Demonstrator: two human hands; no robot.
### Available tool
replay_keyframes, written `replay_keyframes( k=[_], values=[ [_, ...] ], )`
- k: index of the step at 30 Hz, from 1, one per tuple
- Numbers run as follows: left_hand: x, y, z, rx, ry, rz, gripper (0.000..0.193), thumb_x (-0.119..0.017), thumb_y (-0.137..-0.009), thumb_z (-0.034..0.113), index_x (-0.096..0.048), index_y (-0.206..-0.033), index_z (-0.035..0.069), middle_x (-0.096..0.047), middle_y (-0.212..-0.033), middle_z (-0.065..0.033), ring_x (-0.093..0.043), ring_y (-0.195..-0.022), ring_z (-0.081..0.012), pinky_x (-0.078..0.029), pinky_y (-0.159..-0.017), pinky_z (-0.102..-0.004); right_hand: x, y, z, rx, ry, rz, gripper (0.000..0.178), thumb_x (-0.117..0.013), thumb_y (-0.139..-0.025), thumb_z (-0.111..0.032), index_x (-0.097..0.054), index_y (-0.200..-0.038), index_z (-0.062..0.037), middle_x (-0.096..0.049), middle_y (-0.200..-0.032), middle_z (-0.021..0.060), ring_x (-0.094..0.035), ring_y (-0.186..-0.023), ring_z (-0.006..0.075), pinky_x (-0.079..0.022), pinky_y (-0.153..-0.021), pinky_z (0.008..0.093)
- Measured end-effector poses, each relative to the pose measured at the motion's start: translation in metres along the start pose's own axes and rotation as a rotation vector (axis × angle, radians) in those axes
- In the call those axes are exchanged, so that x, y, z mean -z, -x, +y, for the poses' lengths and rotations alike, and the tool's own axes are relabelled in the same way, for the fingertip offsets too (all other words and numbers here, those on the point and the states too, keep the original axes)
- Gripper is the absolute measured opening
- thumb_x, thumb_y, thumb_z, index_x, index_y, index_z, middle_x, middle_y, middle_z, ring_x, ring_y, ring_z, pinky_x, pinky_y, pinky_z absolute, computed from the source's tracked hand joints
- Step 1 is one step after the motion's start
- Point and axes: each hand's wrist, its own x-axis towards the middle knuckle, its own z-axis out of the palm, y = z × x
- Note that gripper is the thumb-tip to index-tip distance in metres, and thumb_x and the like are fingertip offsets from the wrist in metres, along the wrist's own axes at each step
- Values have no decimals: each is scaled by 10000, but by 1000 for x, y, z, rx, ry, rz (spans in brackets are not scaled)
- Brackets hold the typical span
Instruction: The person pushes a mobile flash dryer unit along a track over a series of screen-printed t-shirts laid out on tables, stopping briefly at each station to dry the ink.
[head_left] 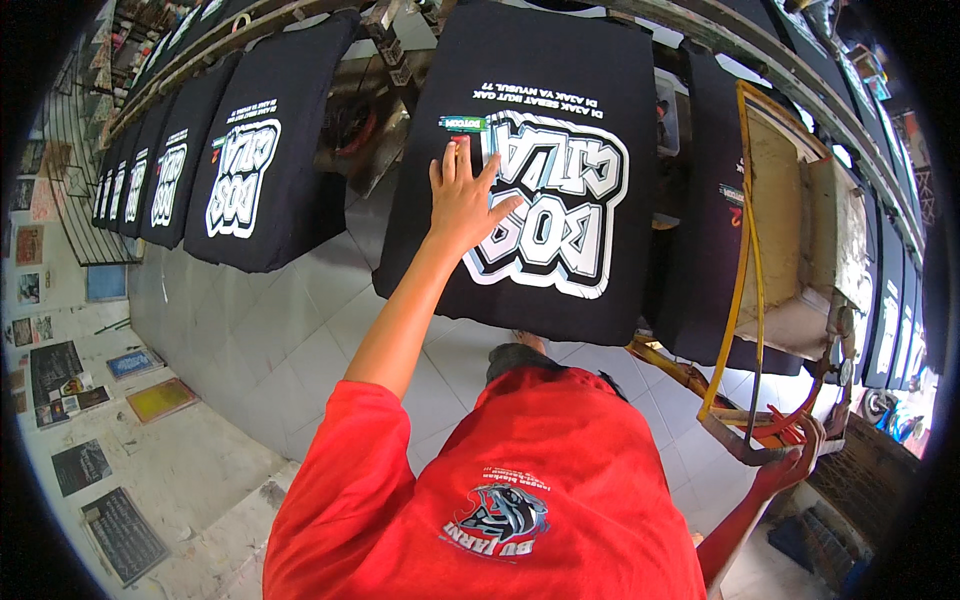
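My left hand [462, 205] lies with its fingers spread on the print of a black T-shirt [430, 60], which is stretched flat over a board in front of me. The print [555, 205] is large white lettering with grey shading, and a small green and red mark shows by my fingertips. At the lower right my right hand [792, 466] is closed around the lower end of a yellow metal frame [742, 250]. This frame carries a boxy beige hood [800, 220] that stands over part of the neighbouring black T-shirt [690, 200].
More printed black T-shirts [240, 190] on boards line up to the left, others [890, 310] to the right. A long rail [235, 30] runs behind them. Grey floor tiles [250, 310] lie below. Flat printed panels [162, 400] rest on a pale surface at the left.
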Motion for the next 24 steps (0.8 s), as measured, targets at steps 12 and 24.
replay_keyframes(
  k=[12,24],
  values=[
    [4,-17,-1,57,-22,31,729,-566,-872,664,-552,-1372,134,-311,-1502,-301,-241,-1421,-455,-234,-1098,-655,-3,-1,-12,-29,-44,18,725,-343,-969,-654,-663,-989,-4,-674,-1003,147,-611,-1000,332,-400,-981,492],
    [165,89,280,-651,960,-226,736,-648,-896,512,-466,-1383,-9,-436,-1431,-260,-431,-1340,-393,-341,-1110,-474,111,3,136,-176,223,-58,389,-541,-967,-348,-650,-1152,-24,-650,-1166,148,-596,-1146,319,-431,-1014,422]
  ],
)
